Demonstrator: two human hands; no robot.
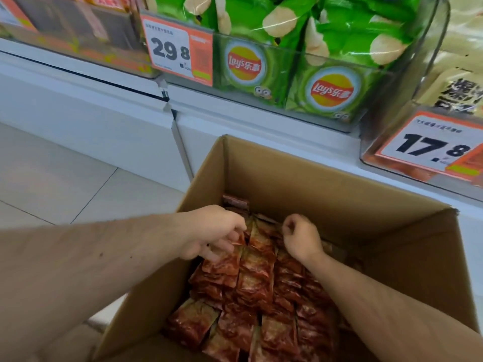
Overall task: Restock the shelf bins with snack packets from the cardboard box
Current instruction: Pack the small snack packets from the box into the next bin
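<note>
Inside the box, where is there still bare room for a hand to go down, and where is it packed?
Bare floor shows only at the cardboard box's far-right corner, beyond the right hand. The red snack packets fill the rest tightly, where the left hand digs.

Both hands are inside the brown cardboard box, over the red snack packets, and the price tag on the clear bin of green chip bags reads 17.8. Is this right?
Not quite. In the head view, the price tag on the clear bin of green chip bags reads 29.8. The rest holds: both hands are inside the brown cardboard box, over the red snack packets.
</note>
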